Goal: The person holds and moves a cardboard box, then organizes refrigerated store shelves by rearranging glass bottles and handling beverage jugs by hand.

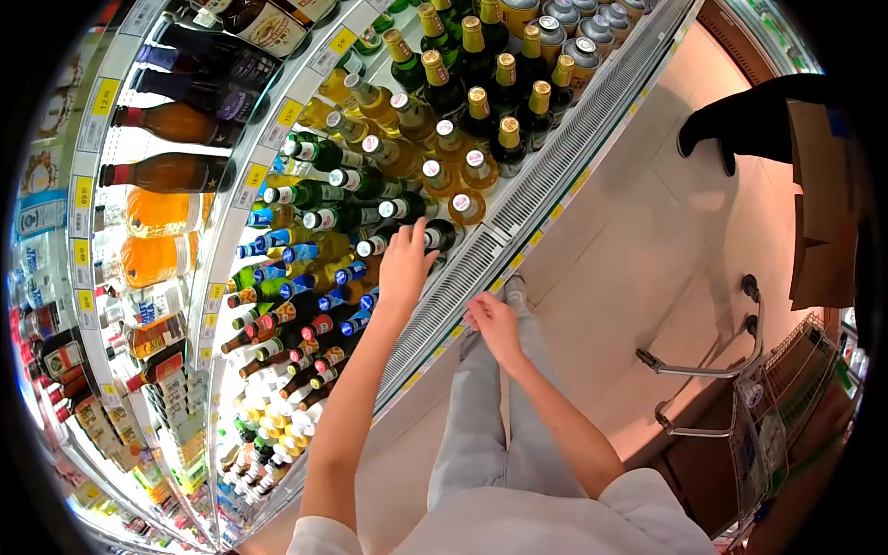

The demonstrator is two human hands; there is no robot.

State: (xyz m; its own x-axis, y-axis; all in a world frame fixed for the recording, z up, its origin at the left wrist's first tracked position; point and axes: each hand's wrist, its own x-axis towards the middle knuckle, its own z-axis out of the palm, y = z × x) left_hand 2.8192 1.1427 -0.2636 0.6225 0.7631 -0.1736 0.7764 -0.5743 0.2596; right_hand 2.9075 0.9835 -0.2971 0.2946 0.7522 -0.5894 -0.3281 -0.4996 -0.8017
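Observation:
My left hand reaches over the bottom shelf, among green bottles with white caps. Its fingers are apart and lie close to a green bottle in the front row; whether they touch it I cannot tell. Just behind the fingertips stands another green bottle. Clear bottles of yellow drink are grouped to the right of these. My right hand is by the shelf's front edge, above my legs, with its fingers curled in and nothing visible in them.
A slotted grille runs along the shelf front. Dark bottles with gold tops and cans stand farther along. Bottles lie on the upper shelves. At right are a shopping cart, a cardboard box and another person's legs.

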